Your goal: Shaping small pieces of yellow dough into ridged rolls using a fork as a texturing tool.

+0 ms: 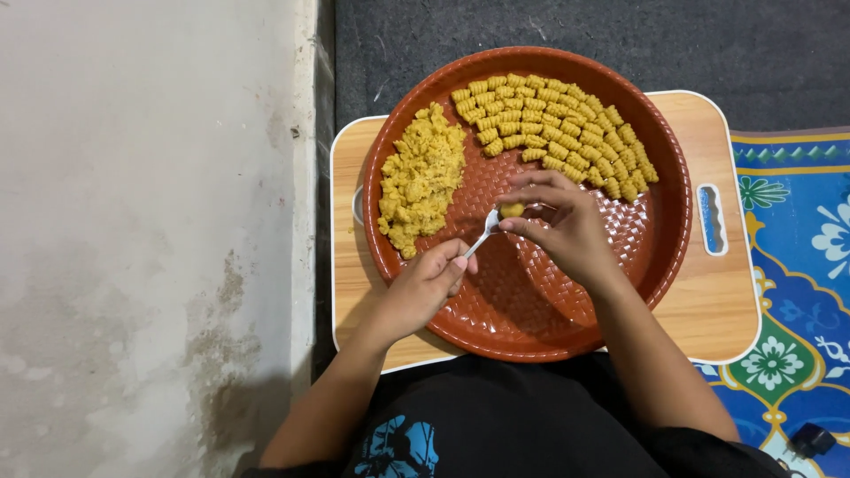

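A round brown woven-pattern tray (655, 239) rests on a light wooden board (708, 301). My left hand (425, 288) holds a small metal fork (482, 235) by its handle, with the tines pointing up toward my right hand. My right hand (567, 226) pinches a small yellow dough piece (512, 210) against the fork's tip over the tray's middle. A heap of yellow dough lumps (422, 177) lies at the tray's left. Several ridged, shaped dough pieces (558, 128) sit in curved rows along the tray's far and right side.
A pale worn wall or floor surface (150, 221) fills the left. Dark carpet (575, 26) lies beyond the board. A blue patterned mat (797, 265) is on the right, with a small dark object (810, 440) on it near the bottom right corner.
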